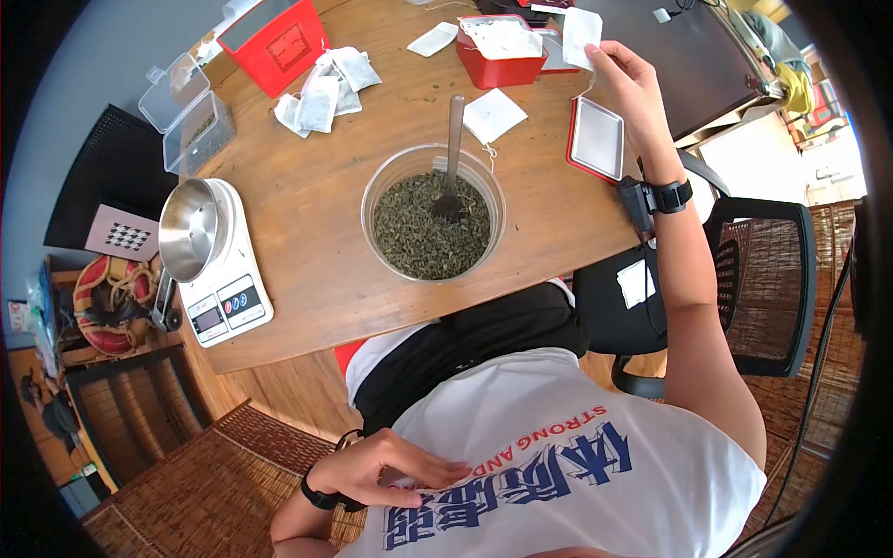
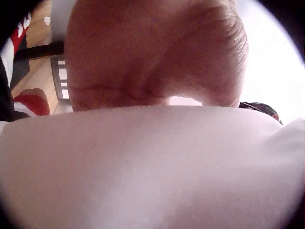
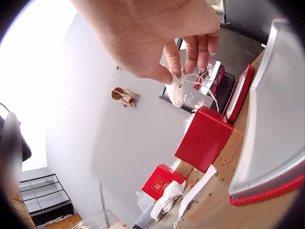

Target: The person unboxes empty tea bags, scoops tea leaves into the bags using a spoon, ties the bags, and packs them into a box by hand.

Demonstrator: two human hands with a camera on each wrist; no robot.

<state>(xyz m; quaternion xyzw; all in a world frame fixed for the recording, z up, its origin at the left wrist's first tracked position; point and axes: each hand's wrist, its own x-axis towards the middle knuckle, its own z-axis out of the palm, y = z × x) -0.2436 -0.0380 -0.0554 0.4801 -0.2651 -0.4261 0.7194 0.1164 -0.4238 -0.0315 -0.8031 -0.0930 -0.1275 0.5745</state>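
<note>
Between the thumb and fingers of my right hand (image 1: pixel 634 88), a flat white tea bag (image 1: pixel 581 33) is pinched over the far right of the table. Its string hangs down in the right wrist view. Just left of it stands a red tin (image 1: pixel 500 72) full of white bags, and its lid (image 1: pixel 597 138) lies below my hand. My left hand (image 1: pixel 395 461) rests on the white shirt (image 2: pixel 143 162) with relaxed fingers. A clear tub (image 1: pixel 366 212) of dried tea leaves (image 1: pixel 423 232) stands mid-table, a metal spoon (image 1: pixel 455 135) upright in it.
Filled tea bags (image 1: pixel 321 98) are piled beside a red box (image 1: pixel 296 51) at the back left. One flat bag (image 1: pixel 495 115) lies behind the tub. A kitchen scale (image 1: pixel 244 265) with a steel pan (image 1: pixel 189 228) sits left, near a plastic box (image 1: pixel 200 139). A chair (image 1: pixel 763 279) stands right.
</note>
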